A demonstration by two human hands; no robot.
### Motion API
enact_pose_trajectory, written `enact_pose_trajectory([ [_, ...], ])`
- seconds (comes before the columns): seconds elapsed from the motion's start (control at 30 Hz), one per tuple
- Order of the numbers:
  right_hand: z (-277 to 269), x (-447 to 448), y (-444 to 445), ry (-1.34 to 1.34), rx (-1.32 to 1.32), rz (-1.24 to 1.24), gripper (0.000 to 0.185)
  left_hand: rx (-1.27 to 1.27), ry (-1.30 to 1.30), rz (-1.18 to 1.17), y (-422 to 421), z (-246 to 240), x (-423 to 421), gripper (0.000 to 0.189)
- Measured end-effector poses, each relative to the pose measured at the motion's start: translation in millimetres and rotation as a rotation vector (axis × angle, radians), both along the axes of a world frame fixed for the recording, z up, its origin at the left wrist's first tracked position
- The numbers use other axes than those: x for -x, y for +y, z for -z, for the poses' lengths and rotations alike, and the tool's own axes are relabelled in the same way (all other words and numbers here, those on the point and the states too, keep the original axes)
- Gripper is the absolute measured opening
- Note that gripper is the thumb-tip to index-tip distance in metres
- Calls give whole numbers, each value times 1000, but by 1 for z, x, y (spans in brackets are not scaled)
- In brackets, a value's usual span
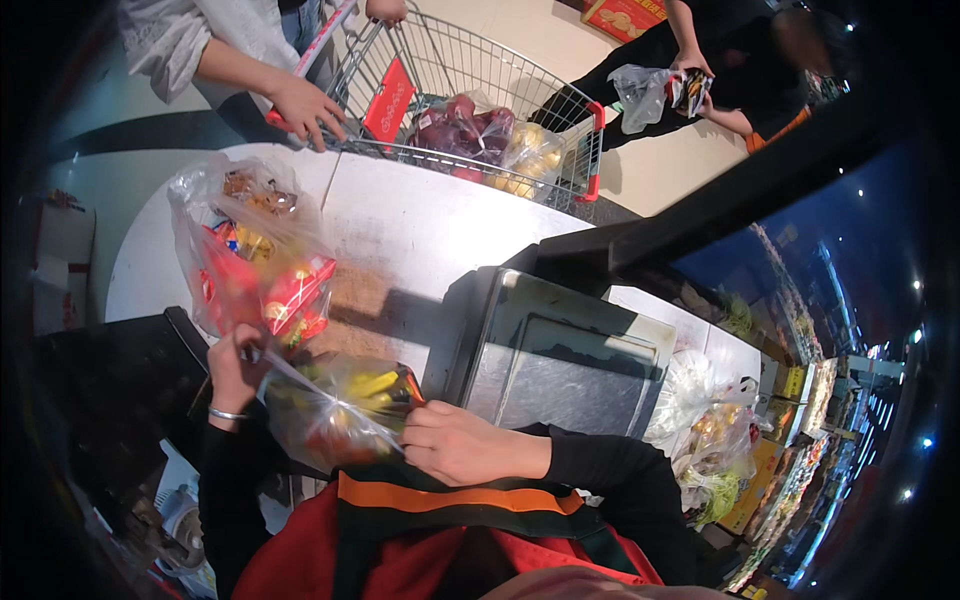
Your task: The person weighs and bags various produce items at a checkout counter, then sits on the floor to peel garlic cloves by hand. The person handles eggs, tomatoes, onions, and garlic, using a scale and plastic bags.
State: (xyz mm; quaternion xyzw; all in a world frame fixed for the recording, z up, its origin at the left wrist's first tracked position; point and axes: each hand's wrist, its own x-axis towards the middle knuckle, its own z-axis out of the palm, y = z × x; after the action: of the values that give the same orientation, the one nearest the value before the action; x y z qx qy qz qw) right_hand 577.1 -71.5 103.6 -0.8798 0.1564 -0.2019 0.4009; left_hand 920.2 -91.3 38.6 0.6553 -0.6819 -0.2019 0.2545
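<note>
A clear plastic bag [330, 412] with yellow and red contents hangs between my two hands, close to my apron, its gathered top pulled taut. My left hand [236, 367], with a silver bangle at the wrist, pinches one end of the twisted plastic. At the other end, my right hand [450, 446] is closed on the plastic. Just beyond my left hand, a larger translucent bag [247, 247] filled with red and yellow snack packets stands on the white counter [390, 217].
A scale with a metal platter [562, 360] is right of centre, under a dark post. More bagged produce [712, 442] lies to the right. Past the counter stands a shopping cart [495, 60] holding bagged fruit; one person's hand [307, 109] rests by it, and another person holds packets.
</note>
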Motion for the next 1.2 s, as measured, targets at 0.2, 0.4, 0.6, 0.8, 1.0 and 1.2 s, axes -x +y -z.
enact_pose_trajectory([
  [0.2, -5, 3, -4, -51, -113, -77, 12, 96, 488, -211, 27, -13, 22, 24],
  [0.4, -32, -14, -59, -64, 168, 43, 12, -306, 577, 788, 41, -48, 121, 31],
  [0.6, 16, 18, -163, 979, 233, 714, 64, -724, 809, 455, 64, -42, 117, 20],
  [0.8, 78, 69, -236, 1304, -98, 771, 73, -567, 1108, 214, 78, -58, 102, 12],
  [1.0, 70, 63, -225, 1258, -12, 784, 65, -630, 1193, 168, 99, -82, 83, 19],
  [1.2, 21, -21, -84, 570, 156, 94, 42, -357, 1048, 164, 127, -87, 89, 18],
])
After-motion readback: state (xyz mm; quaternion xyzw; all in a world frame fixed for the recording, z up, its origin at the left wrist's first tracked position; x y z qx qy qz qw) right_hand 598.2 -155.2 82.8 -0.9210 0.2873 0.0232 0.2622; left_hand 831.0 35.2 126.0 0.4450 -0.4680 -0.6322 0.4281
